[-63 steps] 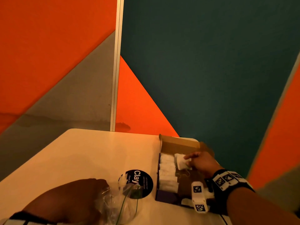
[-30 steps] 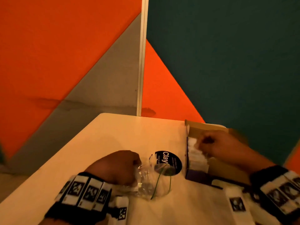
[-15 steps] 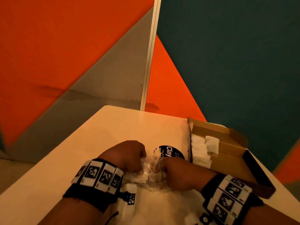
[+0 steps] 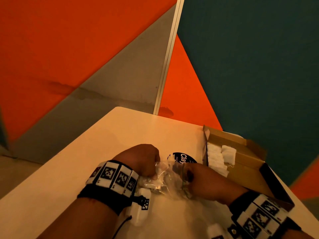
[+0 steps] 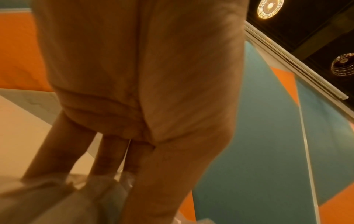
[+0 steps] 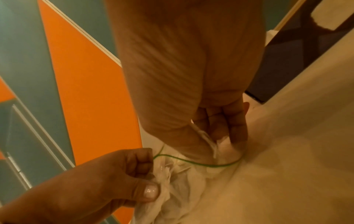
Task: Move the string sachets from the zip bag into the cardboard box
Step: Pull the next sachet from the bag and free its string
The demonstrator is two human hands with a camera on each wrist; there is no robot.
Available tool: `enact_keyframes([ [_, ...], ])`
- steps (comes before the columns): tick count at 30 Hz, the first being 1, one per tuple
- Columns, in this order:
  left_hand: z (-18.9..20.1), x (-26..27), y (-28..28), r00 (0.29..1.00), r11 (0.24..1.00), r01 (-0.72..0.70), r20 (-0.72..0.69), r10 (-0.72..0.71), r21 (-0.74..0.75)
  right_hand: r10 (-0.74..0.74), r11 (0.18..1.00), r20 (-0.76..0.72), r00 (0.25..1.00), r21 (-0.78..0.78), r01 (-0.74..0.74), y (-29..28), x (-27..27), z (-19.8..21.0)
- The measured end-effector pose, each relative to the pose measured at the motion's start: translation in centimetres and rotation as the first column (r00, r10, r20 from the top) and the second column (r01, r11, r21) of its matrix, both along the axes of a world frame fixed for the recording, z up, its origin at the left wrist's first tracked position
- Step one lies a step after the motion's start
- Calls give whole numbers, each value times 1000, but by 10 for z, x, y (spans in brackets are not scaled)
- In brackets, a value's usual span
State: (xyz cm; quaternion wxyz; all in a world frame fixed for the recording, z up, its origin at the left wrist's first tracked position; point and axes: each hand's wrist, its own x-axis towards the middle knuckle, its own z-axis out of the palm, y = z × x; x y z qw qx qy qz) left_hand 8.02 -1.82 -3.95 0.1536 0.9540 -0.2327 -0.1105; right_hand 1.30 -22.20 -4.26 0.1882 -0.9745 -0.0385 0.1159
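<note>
From the head view, a pale cream table [image 4: 86,169] meets walls of orange, grey and teal panels [image 4: 250,66]. The left hand [image 4: 139,161] pinches the crumpled clear plastic zip bag [image 4: 164,180]; the right hand [image 4: 203,181] reaches into its mouth. White string sachets [image 4: 215,157] line the open brown cardboard box [image 4: 248,169] on the right. Left wrist view: round ceiling lamps [image 5: 270,6]. Right wrist view: right fingers [image 6: 235,125] curled inside the bag's green-edged opening [image 6: 201,162].
</note>
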Motion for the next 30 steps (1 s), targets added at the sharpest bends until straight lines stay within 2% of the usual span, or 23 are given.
enact_keyframes([
  [4, 0, 0, 0, 1000, 1000, 5, 4, -5, 1, -48, 997, -13, 999, 61, 48, -3, -3, -4],
  [7, 0, -1, 0, 1000, 1000, 9, 9, -9, -2, -6, 992, -21, 1000, 130, 9, -1, -2, -6],
  [10, 0, -2, 0, 1000, 1000, -3, -2, 3, -14, 70, 992, -62, 996, 114, -62, 6, 3, -10],
  [13, 0, -2, 0, 1000, 1000, 11, 1, -11, -10, 31, 1000, -27, 999, -2, -31, 11, 10, -11],
  [17, 0, -1, -1, 1000, 1000, 17, -6, -17, -17, 61, 995, -48, 997, 86, -56, 12, 14, -18],
  [21, -1, -1, -1, 1000, 1000, 19, -12, -19, -15, 134, 989, -46, 990, 66, -131, 14, 13, -18],
  [24, -1, -1, -1, 1000, 1000, 15, -14, -15, -10, 115, 986, -65, 991, 130, -106, 16, 8, -12],
  [27, -2, 0, -1, 1000, 1000, 13, -19, -13, -12, 95, 989, -92, 991, 125, -83, 15, 4, -10],
  [30, -2, 0, -2, 1000, 1000, 13, -16, -13, -12, 24, 985, -65, 998, 172, -13, 13, 1, -8],
])
